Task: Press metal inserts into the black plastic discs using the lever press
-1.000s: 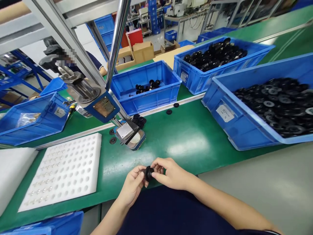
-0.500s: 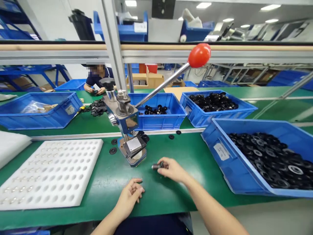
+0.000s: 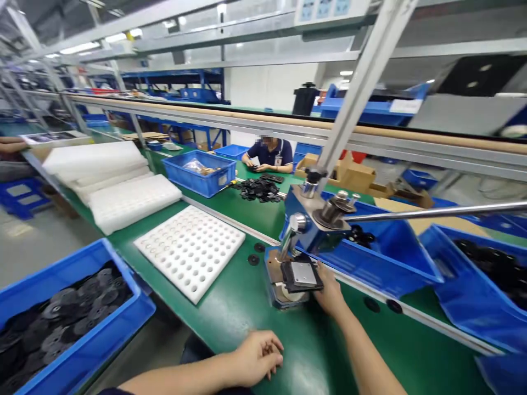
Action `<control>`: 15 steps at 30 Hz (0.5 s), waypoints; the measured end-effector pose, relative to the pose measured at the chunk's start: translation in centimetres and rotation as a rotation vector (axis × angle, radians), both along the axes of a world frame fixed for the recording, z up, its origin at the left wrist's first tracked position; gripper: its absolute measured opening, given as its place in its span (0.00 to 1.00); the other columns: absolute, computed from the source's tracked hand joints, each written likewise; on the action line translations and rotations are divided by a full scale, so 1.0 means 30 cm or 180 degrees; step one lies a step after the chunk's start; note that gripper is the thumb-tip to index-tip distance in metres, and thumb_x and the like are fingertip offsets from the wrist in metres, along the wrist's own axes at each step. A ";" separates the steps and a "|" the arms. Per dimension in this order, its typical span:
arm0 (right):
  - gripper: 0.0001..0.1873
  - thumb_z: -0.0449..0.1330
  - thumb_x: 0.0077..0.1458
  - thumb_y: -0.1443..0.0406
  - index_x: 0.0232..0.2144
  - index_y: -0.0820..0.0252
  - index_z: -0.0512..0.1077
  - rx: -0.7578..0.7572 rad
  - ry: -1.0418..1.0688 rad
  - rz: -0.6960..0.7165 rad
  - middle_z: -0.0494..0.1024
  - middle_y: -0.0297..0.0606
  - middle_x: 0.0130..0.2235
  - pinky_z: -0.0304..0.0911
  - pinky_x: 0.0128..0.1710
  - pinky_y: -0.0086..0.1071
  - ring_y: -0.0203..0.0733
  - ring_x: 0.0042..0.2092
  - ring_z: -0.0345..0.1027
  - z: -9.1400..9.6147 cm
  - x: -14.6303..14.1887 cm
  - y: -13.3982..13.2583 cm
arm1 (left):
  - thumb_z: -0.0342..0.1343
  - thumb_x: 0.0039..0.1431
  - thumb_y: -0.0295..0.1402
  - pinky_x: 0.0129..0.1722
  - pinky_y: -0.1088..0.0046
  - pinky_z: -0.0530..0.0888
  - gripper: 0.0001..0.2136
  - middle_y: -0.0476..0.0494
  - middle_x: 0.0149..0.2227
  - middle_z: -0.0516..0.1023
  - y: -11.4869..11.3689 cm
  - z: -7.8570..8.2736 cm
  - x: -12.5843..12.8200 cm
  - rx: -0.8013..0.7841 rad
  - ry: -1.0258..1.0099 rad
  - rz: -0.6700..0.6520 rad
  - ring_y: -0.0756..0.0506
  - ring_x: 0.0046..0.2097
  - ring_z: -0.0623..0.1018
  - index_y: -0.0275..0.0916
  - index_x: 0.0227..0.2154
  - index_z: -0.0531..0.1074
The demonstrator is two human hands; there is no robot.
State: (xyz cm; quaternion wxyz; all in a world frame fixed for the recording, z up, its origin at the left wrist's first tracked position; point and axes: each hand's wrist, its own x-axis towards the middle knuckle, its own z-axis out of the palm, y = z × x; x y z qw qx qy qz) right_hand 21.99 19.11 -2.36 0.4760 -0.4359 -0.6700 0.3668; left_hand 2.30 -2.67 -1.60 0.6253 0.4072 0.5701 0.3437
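Note:
My right hand (image 3: 329,293) reaches to the base of a blue hand press (image 3: 313,225) and touches its black plate (image 3: 302,274). The fingertips are hidden behind that plate, so what they hold cannot be seen. My left hand (image 3: 257,356) rests on the green table (image 3: 247,302) near its front edge, fingers curled under, with nothing visible in it. The press's steel lever (image 3: 432,213) runs out to the right.
A white foam tray with holes (image 3: 191,249) lies left of the press, foam sheets (image 3: 111,181) beyond it. Blue bins of black discs stand at the lower left (image 3: 61,318), behind the press (image 3: 382,258) and at the right (image 3: 486,274). Loose discs (image 3: 253,259) lie about. A person (image 3: 269,156) works opposite.
The view has swung left. My right hand moved from the table, where it held a small black part, up to the press base. My left hand stayed resting on the table.

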 end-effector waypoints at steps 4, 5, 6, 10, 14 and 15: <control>0.21 0.54 0.49 0.65 0.46 0.57 0.74 0.0007 -0.0610 0.0137 0.77 0.50 0.50 0.68 0.51 0.54 0.56 0.54 0.71 -0.154 -0.057 -0.034 | 0.62 0.54 0.43 0.23 0.76 0.68 0.14 0.50 0.24 0.74 -0.005 -0.083 -0.025 0.0134 0.0422 -0.0388 0.51 0.23 0.71 0.37 0.35 0.74; 0.22 0.53 0.51 0.65 0.49 0.57 0.74 0.0088 -0.0938 0.0111 0.76 0.51 0.53 0.67 0.52 0.56 0.58 0.57 0.69 -0.193 -0.056 -0.032 | 0.62 0.54 0.43 0.26 0.75 0.70 0.14 0.49 0.25 0.75 -0.001 -0.091 -0.047 0.0278 0.0620 -0.0507 0.50 0.25 0.73 0.37 0.36 0.75; 0.24 0.51 0.53 0.65 0.52 0.57 0.73 0.0234 -0.1298 0.0096 0.73 0.51 0.56 0.66 0.53 0.57 0.59 0.59 0.67 -0.231 -0.052 -0.028 | 0.62 0.55 0.42 0.29 0.73 0.72 0.13 0.47 0.27 0.76 0.009 -0.090 -0.079 0.0498 0.0873 -0.0571 0.49 0.28 0.75 0.38 0.36 0.76; 0.32 0.46 0.56 0.69 0.63 0.51 0.63 0.1011 -0.2080 0.0191 0.66 0.43 0.64 0.66 0.56 0.51 0.53 0.65 0.60 -0.350 -0.034 -0.009 | 0.62 0.56 0.41 0.46 0.63 0.75 0.12 0.40 0.41 0.79 0.097 0.012 -0.325 0.1599 0.2438 0.0149 0.41 0.44 0.78 0.42 0.40 0.77; 0.32 0.45 0.58 0.69 0.65 0.51 0.61 0.1196 -0.2109 0.0130 0.69 0.42 0.62 0.68 0.54 0.48 0.54 0.63 0.63 -0.417 -0.038 0.010 | 0.60 0.58 0.38 0.56 0.51 0.69 0.13 0.34 0.52 0.74 0.177 0.197 -0.671 0.1409 0.4552 0.1911 0.34 0.56 0.71 0.40 0.44 0.75; 0.31 0.45 0.59 0.68 0.64 0.52 0.63 0.1187 -0.2120 0.0101 0.69 0.43 0.62 0.68 0.53 0.48 0.55 0.62 0.64 -0.431 -0.038 0.016 | 0.59 0.59 0.38 0.58 0.48 0.66 0.14 0.31 0.55 0.71 0.183 0.240 -0.747 0.1301 0.4692 0.2098 0.32 0.59 0.68 0.38 0.45 0.74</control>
